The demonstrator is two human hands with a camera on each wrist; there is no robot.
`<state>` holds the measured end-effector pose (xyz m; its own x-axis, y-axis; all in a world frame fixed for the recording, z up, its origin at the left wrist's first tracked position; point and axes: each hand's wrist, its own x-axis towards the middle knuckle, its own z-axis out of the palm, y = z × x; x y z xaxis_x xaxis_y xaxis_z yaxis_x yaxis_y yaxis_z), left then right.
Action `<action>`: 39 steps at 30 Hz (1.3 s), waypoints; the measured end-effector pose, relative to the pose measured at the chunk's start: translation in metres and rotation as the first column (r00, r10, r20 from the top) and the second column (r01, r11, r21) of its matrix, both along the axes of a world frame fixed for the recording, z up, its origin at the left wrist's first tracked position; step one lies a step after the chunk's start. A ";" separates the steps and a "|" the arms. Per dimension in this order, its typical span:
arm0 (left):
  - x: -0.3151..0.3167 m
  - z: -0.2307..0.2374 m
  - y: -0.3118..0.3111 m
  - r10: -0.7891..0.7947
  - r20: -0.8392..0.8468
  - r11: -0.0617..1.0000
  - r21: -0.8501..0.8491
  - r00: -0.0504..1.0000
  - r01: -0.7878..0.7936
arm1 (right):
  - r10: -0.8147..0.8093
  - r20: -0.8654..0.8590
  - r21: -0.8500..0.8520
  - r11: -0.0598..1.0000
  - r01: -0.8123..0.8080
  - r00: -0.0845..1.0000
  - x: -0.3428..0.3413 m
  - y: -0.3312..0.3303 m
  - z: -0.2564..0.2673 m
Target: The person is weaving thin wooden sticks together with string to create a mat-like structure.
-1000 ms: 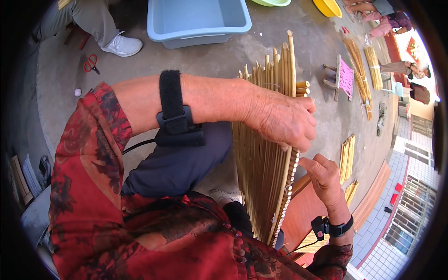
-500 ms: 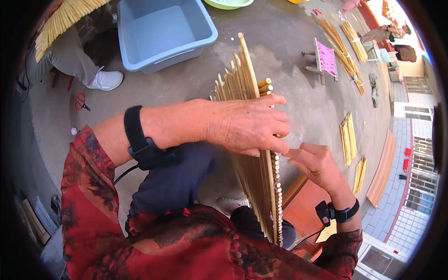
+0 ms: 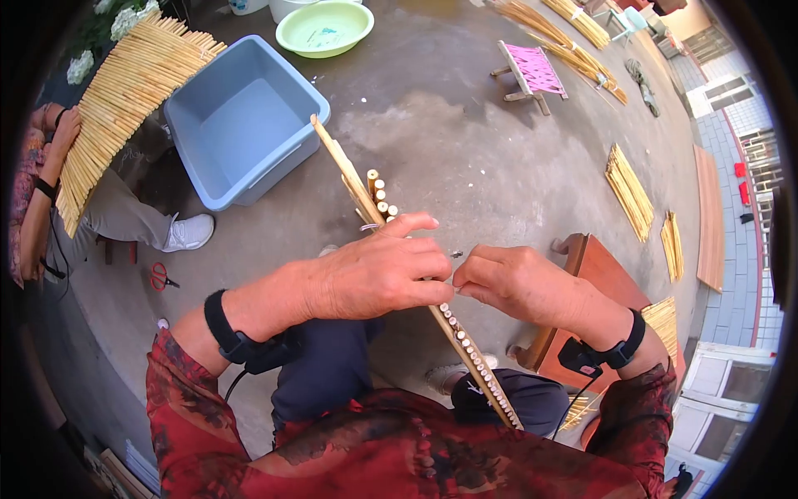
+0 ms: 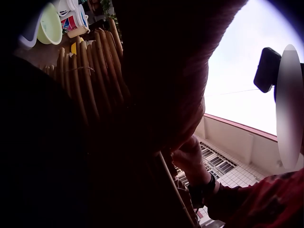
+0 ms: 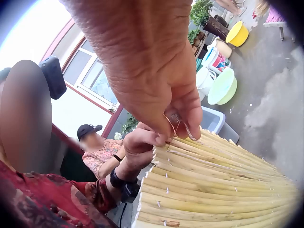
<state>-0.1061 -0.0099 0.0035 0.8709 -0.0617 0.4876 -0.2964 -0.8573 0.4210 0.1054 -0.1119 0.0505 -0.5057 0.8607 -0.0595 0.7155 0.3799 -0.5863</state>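
Note:
A panel of pale stalks stitched side by side [image 5: 213, 192] fills the lower right wrist view, with short white stitches across it. From the head view its edge [image 3: 478, 366] shows as a row of cut round ends running diagonally. My left hand [image 3: 378, 270] grips this edge near its middle, fingers over the top. Just to its right, my right hand [image 3: 524, 283] pinches a thin thread [image 5: 175, 124] between thumb and fingers, close to the left fingertips. The left wrist view is mostly dark; stalks [image 4: 88, 71] show at its upper left.
A blue tub [image 3: 241, 125] and a green basin [image 3: 324, 29] stand ahead to the left. Another person holds a stalk panel [image 3: 125, 100] at far left. Red scissors [image 3: 160, 276] lie on the floor. A pink-topped stool [image 3: 532, 68], stalk bundles [image 3: 629, 191] and a brown wooden stool [image 3: 594, 287] are rightward.
The head view has swung, and the panel now appears edge-on and slanting. My right hand has come up level with my left hand. More of the other person and their panel shows.

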 end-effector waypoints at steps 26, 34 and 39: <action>0.002 -0.004 0.000 -0.043 0.099 0.998 -0.049 0.994 0.048 | -0.228 -0.174 -0.375 0.915 0.149 0.958 -0.005 0.020 0.022; -0.013 -0.008 -0.004 0.054 0.140 0.997 0.054 0.989 -0.062 | 0.089 -0.157 -0.458 0.876 -0.152 0.984 -0.002 0.026 0.002; -0.015 -0.010 -0.004 0.038 0.097 0.997 -0.068 0.995 -0.032 | 0.312 0.021 -0.214 0.930 -0.300 0.950 -0.007 0.026 -0.002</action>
<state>-0.1210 -0.0138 -0.0063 0.8195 0.0031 0.5731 -0.3095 -0.8392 0.4471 0.0985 -0.0855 0.0488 -0.7336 0.6307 -0.2529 0.6163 0.4607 -0.6387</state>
